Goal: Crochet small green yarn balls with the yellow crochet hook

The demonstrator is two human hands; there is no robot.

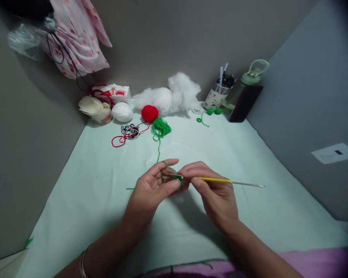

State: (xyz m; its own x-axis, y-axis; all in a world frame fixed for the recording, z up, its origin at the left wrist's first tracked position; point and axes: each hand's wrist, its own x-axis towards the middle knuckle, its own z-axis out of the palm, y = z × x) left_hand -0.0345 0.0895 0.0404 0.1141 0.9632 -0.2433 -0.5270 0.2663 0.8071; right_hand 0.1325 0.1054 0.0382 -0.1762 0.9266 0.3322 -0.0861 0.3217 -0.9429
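My left hand (155, 183) pinches a small piece of green crochet work (179, 180) between thumb and fingers. A strand of green yarn (158, 150) runs over its raised index finger and back to a loose green skein (161, 127). In my right hand (214, 191) is a crochet hook (216, 180) with a yellow grip and metal ends. One end of the hook meets the green work at my left fingertips; the other points out to the right. Fingers partly hide the stitches. A short green yarn tail sticks out left of my left hand.
Behind the skein sit a red yarn ball (150, 113), a white yarn ball (122, 112) and white stuffing (165, 98). Tangled black, white and red yarn (130, 132) lies to the left. At the back right stand a pen cup (216, 96), a bottle (251, 79) and a phone (246, 104).
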